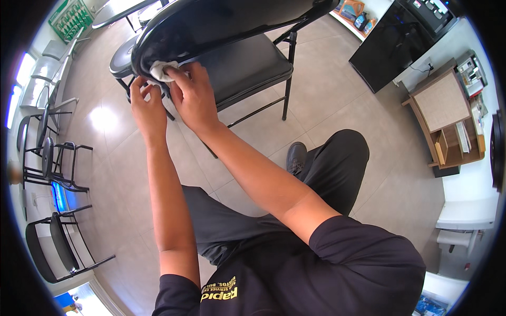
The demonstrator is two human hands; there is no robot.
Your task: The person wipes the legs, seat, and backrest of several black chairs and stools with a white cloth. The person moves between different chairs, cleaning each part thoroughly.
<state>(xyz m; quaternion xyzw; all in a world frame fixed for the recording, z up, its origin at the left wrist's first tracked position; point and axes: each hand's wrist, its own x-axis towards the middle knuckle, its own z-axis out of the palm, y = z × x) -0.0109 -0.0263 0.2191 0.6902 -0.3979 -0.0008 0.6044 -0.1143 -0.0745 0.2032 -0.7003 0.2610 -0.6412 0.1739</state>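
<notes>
A black folding chair (247, 68) with a padded seat and a glossy backrest stands before me. In my right hand (196, 102) is a crumpled white cloth (162, 70), pressed against the lower left corner of the backrest. My left hand (149, 111) is just left of it, its fingers curled at the chair's tubular frame below that corner. The fingertips of the left hand are partly hidden behind the frame. Beneath my arms are my bent legs in dark trousers and one dark shoe (297, 157).
More black folding chairs (64, 239) line the left wall, near metal bench seats (42, 79). A round black stool (122, 57) stands behind the chair. At right are a black refrigerator (387, 47) and a wooden cabinet (440, 108). Bottles (361, 21) sit on a shelf at the far right.
</notes>
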